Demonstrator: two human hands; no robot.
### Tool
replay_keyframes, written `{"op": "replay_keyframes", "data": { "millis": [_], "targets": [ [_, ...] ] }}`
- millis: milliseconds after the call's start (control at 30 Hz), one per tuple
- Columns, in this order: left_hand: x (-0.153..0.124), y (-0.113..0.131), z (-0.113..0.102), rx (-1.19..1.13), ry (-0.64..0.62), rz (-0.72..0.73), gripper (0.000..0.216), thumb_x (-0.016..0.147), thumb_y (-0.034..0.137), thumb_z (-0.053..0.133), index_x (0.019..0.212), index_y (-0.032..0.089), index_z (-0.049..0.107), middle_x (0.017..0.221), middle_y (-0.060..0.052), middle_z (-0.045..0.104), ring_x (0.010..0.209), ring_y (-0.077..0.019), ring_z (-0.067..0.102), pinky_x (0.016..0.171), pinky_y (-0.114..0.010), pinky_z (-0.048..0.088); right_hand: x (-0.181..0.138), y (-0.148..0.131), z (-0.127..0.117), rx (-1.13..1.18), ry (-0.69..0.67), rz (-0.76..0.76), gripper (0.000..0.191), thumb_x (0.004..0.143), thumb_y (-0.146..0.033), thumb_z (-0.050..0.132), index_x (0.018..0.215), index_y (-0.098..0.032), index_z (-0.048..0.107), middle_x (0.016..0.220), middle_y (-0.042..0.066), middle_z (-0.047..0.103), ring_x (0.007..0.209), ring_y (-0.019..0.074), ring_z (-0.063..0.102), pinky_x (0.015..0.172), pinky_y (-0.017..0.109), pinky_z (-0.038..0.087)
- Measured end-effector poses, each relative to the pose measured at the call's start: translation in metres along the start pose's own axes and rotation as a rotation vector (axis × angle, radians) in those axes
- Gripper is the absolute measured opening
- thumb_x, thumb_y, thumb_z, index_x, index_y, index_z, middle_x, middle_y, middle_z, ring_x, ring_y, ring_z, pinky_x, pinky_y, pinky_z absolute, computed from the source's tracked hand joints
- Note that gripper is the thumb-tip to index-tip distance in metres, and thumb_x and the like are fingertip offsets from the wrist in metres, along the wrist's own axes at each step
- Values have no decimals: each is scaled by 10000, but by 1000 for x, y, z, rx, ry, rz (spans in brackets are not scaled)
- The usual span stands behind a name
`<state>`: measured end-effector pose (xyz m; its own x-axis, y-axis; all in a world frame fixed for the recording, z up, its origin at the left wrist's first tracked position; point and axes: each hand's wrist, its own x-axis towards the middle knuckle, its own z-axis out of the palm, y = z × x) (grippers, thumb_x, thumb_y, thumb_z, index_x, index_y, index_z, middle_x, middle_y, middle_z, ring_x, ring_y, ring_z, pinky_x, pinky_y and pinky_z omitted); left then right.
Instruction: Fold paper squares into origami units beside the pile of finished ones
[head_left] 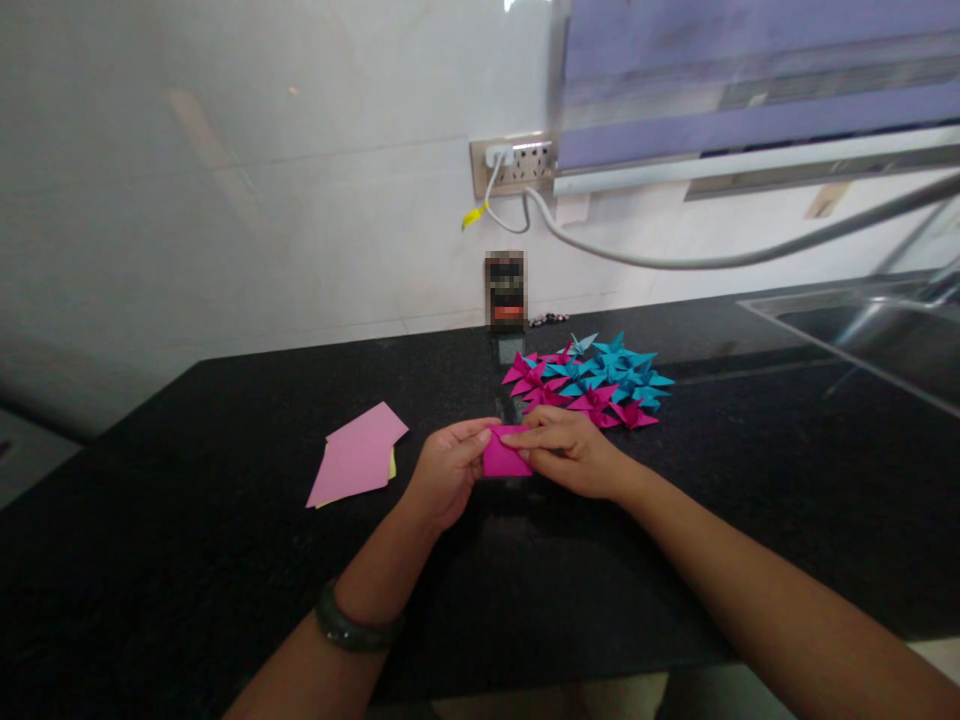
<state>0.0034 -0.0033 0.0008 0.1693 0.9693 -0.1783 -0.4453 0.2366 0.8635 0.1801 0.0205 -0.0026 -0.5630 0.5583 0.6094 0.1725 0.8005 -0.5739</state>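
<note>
While I watch from afar through the head camera, I find pink sheets (pixel 352 460) lying at the left on the black counter (pixel 225 430), a strip of yellow paper (pixel 392 463) peeping out beneath them. Next comes a dark bangle (pixel 356 625) on the left wrist. My view shows the left hand (pixel 448 472) closed narrow, its thumb on the left edge of a small bright pink paper (pixel 504 458). This paper is in front of the person, between the two hands, near the counter's middle. Behind it, a dark upright object (pixel 506 290), blurred out, stands by the wall, below a socket (pixel 514 165) with a white plug (pixel 498 155). The right hand (pixel 570 452) also holds the paper, fingers close together across its right side. Just beyond that hand I see pink paper birds (pixel 596 400) and blue paper birds (pixel 619 368) heaped together. Farther right, a sink (pixel 862 350) is set into the counter.
</note>
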Motion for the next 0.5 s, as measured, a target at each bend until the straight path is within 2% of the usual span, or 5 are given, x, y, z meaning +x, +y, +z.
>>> {"op": "replay_keyframes", "data": {
  "millis": [200,333,500],
  "targets": [
    [-1,-1,1,-8,20,-33,209,657,130,648,858,80,617,662,-59,666,551,-122,607,562,-236,482,1,-2,-1,30,-37,23,310,760,-94,510,992,-235,660,749,20,523,676,90,506,590,208,413],
    [0,0,2,-28,16,-1,194,669,145,651,848,83,612,701,-59,668,572,-113,607,577,-227,485,2,-1,6,122,48,98,277,765,-107,516,955,-232,674,710,9,512,654,85,504,573,203,415],
    [1,2,0,-51,-57,0,198,641,97,660,836,89,628,752,-72,679,663,-135,629,668,-247,491,2,0,12,128,145,182,279,770,-118,514,967,-239,670,671,1,499,648,93,492,592,223,415]
  ]
}}
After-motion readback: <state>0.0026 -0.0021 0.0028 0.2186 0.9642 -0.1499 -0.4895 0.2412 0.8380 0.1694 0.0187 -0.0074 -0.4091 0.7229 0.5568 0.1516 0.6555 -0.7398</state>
